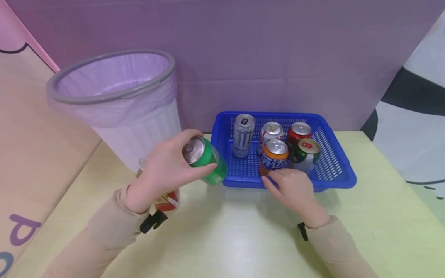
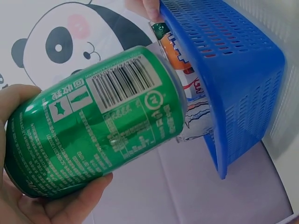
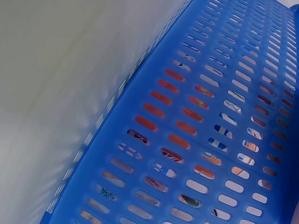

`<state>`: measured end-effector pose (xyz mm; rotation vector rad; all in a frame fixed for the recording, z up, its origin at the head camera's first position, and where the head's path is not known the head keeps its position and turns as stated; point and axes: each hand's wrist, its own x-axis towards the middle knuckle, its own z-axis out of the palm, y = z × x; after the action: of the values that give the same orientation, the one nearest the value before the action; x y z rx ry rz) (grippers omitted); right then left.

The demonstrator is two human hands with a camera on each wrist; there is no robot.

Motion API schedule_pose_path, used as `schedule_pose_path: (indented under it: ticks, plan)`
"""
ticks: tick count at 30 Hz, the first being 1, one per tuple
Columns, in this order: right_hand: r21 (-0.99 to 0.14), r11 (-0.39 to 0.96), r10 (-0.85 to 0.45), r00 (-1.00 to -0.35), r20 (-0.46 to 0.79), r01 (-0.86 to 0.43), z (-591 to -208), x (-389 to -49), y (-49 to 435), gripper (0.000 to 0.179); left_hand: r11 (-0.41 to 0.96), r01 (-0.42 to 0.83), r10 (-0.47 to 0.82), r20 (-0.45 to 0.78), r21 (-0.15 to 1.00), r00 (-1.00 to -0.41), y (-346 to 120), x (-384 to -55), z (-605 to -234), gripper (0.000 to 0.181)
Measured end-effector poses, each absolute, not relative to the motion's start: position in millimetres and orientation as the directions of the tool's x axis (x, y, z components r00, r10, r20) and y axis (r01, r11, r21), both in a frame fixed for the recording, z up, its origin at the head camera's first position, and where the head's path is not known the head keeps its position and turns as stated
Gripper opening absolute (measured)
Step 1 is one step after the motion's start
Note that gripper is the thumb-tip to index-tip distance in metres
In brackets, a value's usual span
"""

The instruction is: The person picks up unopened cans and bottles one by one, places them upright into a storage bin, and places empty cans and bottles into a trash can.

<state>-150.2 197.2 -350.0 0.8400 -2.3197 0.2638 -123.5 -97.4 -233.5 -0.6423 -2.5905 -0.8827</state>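
My left hand (image 1: 167,164) grips a green drink can (image 1: 213,162), tilted in the air just left of the blue plastic basket (image 1: 243,184). In the left wrist view, the barcode side of the green can (image 2: 98,116) faces the camera. My right hand (image 1: 293,189) holds the basket's front rim, fingertips beside the orange can (image 1: 274,156); its fingers are out of the right wrist view, which shows the slotted basket wall (image 3: 187,112). Also upright in the basket are a silver-white Monster can (image 1: 243,135), a white can (image 1: 271,131), a red can (image 1: 299,131) and a dark green-and-white can (image 1: 306,156).
A white trash bin (image 1: 139,131) with a grey rim and a translucent liner stands left of the basket. Behind my left wrist is a partly hidden bottle with a red and yellow label (image 1: 167,201). A purple-grey wall (image 1: 243,58) rises behind the pale table (image 1: 236,239).
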Motion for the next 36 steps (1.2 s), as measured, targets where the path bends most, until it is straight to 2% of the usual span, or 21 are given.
schedule_pose_path:
  ticks: [13,22,36]
  plan:
    - [0.025,0.779,-0.492,-0.586,0.644,-0.627,-351.0,-150.4,199.2,0.059,0.66,0.525,0.26,0.491,0.538,-0.831,-80.7,-149.6,-249.6,0.056]
    - [0.026,0.779,-0.496,-0.59,0.637,-0.627,-351.4,-150.4,199.6,0.06,0.682,0.481,0.217,0.476,0.551,-0.852,-76.2,-167.4,-263.5,0.06]
    - [0.032,0.771,-0.503,-0.576,0.644,-0.637,-351.7,-151.6,197.8,0.062,0.675,0.512,0.265,0.473,0.531,-0.84,-69.4,-175.0,-275.9,0.055]
